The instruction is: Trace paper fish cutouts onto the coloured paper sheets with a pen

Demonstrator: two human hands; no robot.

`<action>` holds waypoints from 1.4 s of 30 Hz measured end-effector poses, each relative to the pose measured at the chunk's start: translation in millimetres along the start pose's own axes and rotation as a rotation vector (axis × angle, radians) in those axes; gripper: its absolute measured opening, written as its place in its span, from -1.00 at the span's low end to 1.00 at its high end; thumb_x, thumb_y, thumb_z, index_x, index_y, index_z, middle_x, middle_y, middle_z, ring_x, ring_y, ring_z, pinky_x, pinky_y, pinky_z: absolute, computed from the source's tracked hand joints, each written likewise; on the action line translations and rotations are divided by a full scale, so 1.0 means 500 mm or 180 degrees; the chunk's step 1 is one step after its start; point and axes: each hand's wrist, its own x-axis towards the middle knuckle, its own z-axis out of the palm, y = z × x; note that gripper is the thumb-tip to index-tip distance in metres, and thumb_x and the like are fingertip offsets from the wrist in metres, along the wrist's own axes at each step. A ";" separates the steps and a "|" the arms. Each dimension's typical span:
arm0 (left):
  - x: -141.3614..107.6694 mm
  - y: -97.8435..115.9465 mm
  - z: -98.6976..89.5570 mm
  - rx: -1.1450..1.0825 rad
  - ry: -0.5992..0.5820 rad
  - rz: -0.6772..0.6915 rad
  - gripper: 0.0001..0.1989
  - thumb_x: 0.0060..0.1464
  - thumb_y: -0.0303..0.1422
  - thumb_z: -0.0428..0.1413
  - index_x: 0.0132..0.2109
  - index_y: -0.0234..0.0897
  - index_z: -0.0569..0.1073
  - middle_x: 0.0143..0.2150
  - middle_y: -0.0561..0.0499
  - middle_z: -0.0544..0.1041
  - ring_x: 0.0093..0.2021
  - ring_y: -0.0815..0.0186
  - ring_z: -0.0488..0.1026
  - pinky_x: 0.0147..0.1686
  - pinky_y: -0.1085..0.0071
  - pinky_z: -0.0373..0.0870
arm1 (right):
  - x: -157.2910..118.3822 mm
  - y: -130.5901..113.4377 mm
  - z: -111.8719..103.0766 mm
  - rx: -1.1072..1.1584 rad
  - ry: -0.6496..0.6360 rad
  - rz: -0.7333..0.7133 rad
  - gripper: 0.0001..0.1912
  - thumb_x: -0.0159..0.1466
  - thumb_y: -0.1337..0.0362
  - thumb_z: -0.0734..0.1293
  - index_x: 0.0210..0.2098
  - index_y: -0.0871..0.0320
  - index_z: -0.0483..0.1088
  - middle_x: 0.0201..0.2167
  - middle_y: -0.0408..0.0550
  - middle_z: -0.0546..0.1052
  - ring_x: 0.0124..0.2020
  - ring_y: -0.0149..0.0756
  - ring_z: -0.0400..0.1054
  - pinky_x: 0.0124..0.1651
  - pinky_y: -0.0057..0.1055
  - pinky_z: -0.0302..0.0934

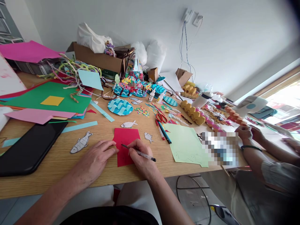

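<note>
A sheet of red paper (126,134) lies flat before me on the wooden table. My right hand (142,156) is closed around a pen (145,156) with a clear barrel, its tip on the paper. Fingertips of my left hand (99,156) rest on the paper's left edge, the fingers stretched out and holding nothing. Around the sheet lie grey-and-white paper fish: a large one (81,142) to the left, a slim one (129,124) just above, and a small one (148,137) to the right. Dark marks on the red paper are too faint to make out.
A black phone (32,148) and coloured paper sheets (70,95) lie left. Red-handled scissors (161,117), markers (164,132) and a pale green sheet (185,143) are to the right. Blue woven paper pieces (120,107) and glue bottles (152,94) stand farther back. Another person's hands (245,134) work at the right.
</note>
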 end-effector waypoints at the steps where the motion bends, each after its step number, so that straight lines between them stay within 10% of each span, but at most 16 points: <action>1: 0.000 0.000 0.000 0.0002 -0.0001 0.0006 -0.48 -0.07 -0.69 -0.18 -0.08 -0.27 0.49 -0.03 -0.12 0.47 -0.02 0.19 0.38 -0.03 0.23 0.37 | 0.000 0.001 0.001 -0.0038 -0.0018 -0.0028 -0.88 0.06 0.37 0.19 -0.45 0.16 0.35 -0.64 -0.26 0.30 -0.60 -0.48 0.12 -0.54 -0.54 -0.01; 42: 0.001 0.004 -0.002 -0.0110 -0.0087 -0.0142 -0.47 -0.11 -0.69 -0.16 -0.08 -0.20 0.48 0.01 -0.05 0.46 0.02 0.22 0.35 0.01 0.24 0.35 | 0.000 -0.002 0.003 -0.0385 -0.0081 -0.0173 -0.87 0.09 0.39 0.20 -0.45 0.16 0.38 -0.63 -0.25 0.34 -0.59 -0.47 0.15 -0.52 -0.56 0.00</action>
